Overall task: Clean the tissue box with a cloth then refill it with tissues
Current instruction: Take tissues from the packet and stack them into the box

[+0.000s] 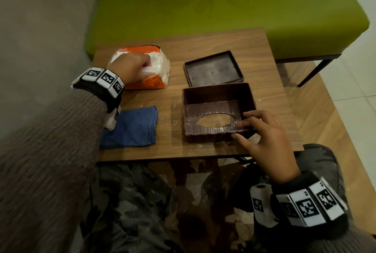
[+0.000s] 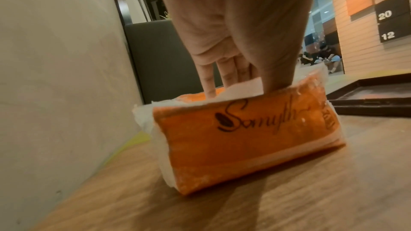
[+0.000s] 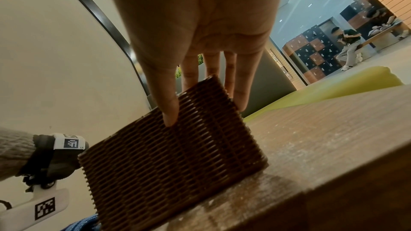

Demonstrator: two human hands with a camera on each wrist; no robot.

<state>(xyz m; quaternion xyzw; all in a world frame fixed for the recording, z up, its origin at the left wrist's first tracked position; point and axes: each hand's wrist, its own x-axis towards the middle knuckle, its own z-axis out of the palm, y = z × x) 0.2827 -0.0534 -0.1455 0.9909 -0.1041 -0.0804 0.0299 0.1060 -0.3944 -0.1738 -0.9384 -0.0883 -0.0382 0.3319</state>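
Observation:
A brown woven tissue box (image 1: 217,108) lies upside down on the wooden table (image 1: 254,49), its oval slot facing the tabletop. My right hand (image 1: 260,132) holds its near right corner, thumb on the outer wall (image 3: 171,155) and fingers over the rim. The box's flat base panel (image 1: 213,68) lies behind it. At the table's back left sits an orange tissue pack (image 1: 142,69), torn at the top. My left hand (image 1: 130,67) reaches into that pack (image 2: 244,140) and pinches the white tissues (image 2: 235,90). A folded blue cloth (image 1: 132,128) lies near the front left.
A green upholstered bench (image 1: 203,4) stands behind the table, with a grey wall (image 1: 40,29) to the left. White dust speckles the tabletop around the box. My knees sit under the table's front edge.

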